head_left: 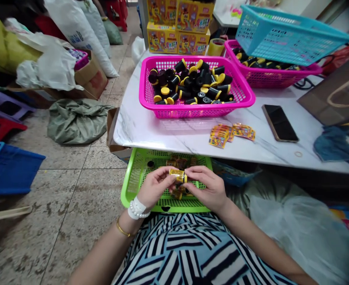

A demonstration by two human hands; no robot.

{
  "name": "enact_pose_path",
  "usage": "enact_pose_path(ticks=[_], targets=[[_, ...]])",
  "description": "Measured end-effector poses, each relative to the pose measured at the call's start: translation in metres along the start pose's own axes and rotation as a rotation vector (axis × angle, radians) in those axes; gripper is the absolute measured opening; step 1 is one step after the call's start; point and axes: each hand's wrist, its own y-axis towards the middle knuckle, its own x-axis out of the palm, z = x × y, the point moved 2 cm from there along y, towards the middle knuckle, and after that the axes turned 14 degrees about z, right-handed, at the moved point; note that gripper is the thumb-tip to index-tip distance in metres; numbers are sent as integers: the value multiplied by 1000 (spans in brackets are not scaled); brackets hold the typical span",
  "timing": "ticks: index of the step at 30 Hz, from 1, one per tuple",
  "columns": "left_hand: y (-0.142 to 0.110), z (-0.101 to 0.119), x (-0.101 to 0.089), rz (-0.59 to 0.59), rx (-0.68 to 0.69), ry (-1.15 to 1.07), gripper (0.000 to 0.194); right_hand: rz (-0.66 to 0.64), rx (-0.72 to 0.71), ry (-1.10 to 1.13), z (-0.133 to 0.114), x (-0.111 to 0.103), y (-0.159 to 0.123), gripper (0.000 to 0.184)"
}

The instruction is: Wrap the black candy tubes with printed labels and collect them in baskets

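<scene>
Yellow-wrapped cylinder [178,176]: one piece, glossy printed sleeve, held level between both hands above a tray. Judged light and fairly stiff, with a slippery wrap; best taken by its ends or barrel with the fingertips.

Contents, left to right:
- Blue plastic crate [9,168], on the tiled floor [70,198] at far left.
- Green woven sack [76,120], crumpled on the same floor.
- Left hand [155,188]: grip closed, fingers and thumb pinching the cylinder's left end. Pearl bracelet [138,208] and gold bangle [123,229] on the wrist.
- Green plastic mesh tray [132,190], at the person's lap, holding further wrapped cylinders [176,162] under the hands.
- Right hand [205,188]: grip closed on the cylinder's right end.
- Pink mesh basket [192,113], on the marble counter [162,132], filled with black cylinders with yellow ends [189,83].
- Printed yellow labels [222,134], loose on the counter.
- Second pink basket [269,81], under a tilted blue basket [290,35].
- Smartphone [279,122], face up on the counter.
</scene>
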Motion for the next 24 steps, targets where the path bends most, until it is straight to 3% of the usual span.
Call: enact_pose_path(ticks=[7, 11, 16, 19, 24], targets=[[-11, 2, 10, -41, -40, -59, 29, -91, 28, -31, -23, -12, -4, 37], [-18, 4, 15, -75, -89, -64, 33, -24, 128, -16, -28, -18, -7, 30], [-23, -3, 17, -132, -152, -39, 35, -44, -25, -31, -31, -21, -12, 31], [-27, -3, 18, -147, -116, -7, 35, -32, -64, -34, -33, -21, -16, 35], [-33, 4, 22, -129, 83, 62, 34, 47, 202, 44, -29, -16, -27, 25]])
